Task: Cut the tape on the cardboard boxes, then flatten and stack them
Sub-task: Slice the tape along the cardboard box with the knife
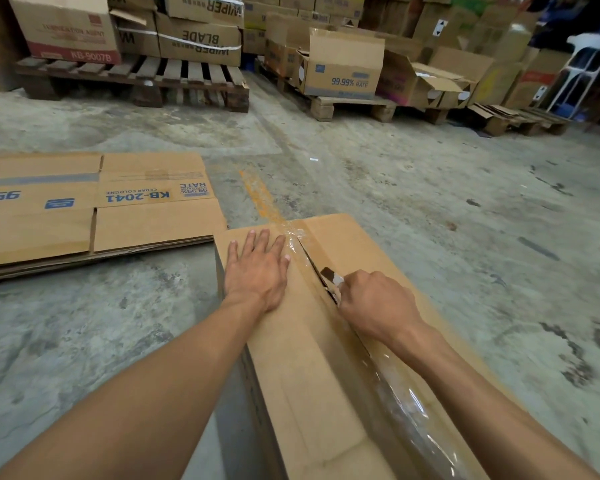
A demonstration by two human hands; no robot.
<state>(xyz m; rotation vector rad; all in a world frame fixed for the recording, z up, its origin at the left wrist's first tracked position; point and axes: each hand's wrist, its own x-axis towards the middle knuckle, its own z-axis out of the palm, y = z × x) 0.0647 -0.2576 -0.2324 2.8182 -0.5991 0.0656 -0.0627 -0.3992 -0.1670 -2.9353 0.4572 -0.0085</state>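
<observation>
1. Head view showed the cardboard box standing on the concrete floor at lower centre of the frame, its top flaps joined by a strip of clear tape running along the seam toward the camera.
2. The right hand, at centre right of the box top, was curled tight around a knife, whose blade sat in the seam where a dark slit already showed; the grip and angle suggested the tape was being sliced along that line.
3. The left hand lay flat just left of the seam, fingers straight and spread, holding nothing; it likely pressed the flap down so the box would not shift under the blade, while keeping clear of the edge.
4. Both hands rested on the box top, close either side of the seam, with more tape nearer the camera.
5. A stack of flattened boxes lay on the floor at middle left, near the box, probably the pile this one would join.
6. Wooden pallets loaded with more cartons lined the top of the frame.
</observation>
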